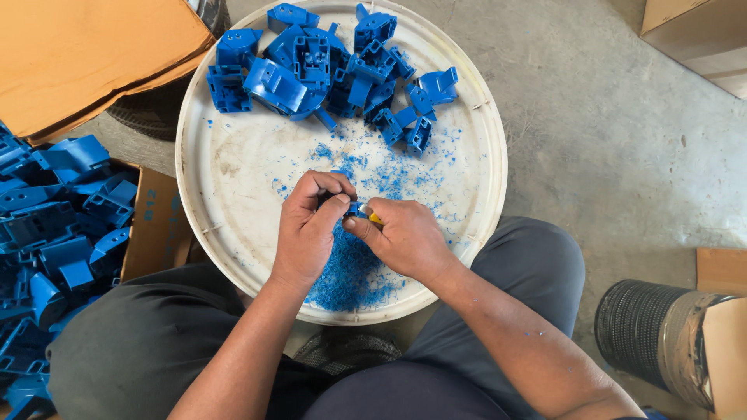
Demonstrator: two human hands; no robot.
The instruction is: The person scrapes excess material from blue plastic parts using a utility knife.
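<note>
Gripping a small blue plastic part (pixel 352 208) over the round white tray (pixel 233 155), near its front edge | left hand (pixel 307 229) closed around it | right hand (pixel 405 237) closed on a yellow-handled tool (pixel 375 218) | part mostly hidden, long axis unclear | blue shavings (pixel 350 272) beneath.

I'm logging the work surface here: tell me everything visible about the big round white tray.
The round white tray looks like plastic, with a raised rim, scuffed and stained. It lies flat on the seated person's lap. A heap of blue plastic parts sits at its far edge; blue shavings pile near both hands, left hand and right hand, above it.
</note>
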